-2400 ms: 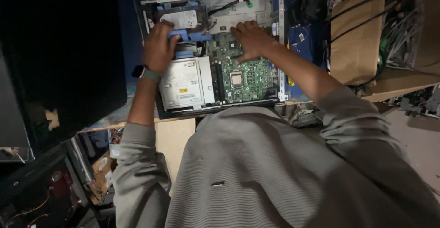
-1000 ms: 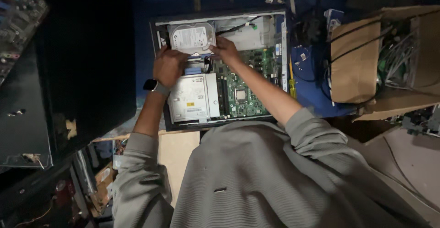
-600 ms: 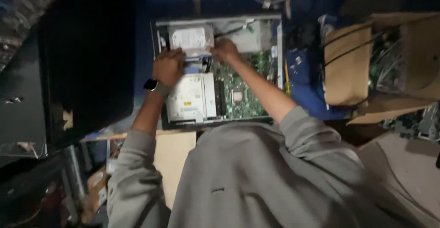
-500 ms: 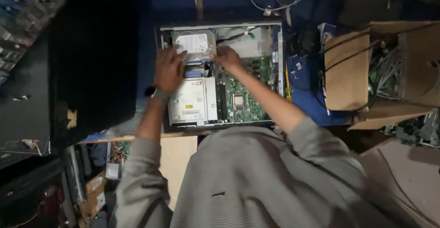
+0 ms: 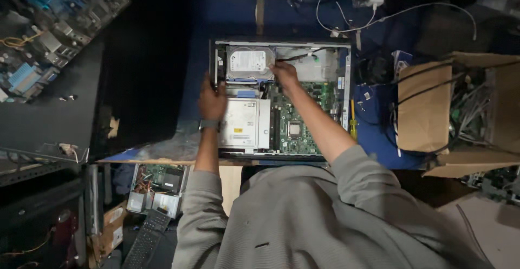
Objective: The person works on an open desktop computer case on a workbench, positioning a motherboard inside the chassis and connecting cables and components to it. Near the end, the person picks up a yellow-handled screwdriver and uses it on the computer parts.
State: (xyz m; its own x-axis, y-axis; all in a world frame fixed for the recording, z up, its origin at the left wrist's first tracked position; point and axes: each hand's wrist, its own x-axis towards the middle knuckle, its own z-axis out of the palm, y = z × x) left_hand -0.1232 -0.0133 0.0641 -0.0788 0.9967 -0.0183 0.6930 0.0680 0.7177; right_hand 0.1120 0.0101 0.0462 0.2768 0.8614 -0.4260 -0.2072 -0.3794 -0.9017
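Both your hands are at the open computer case (image 5: 346, 93) on the blue counter (image 5: 227, 17).

Case lies flat, its green board (image 5: 295, 125) exposed (cardboard box (image 5: 428, 106) off to your right). Your left hand (image 5: 212, 100) grips the case's left wall; your right hand (image 5: 284, 74) touches the silver hard drive (image 5: 249, 62) at its right edge, fingers curled, grip unclear.

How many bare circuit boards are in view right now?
2: the green motherboard inside the open computer case, and a loose blue motherboard at top left. The cardboard box may hide more.
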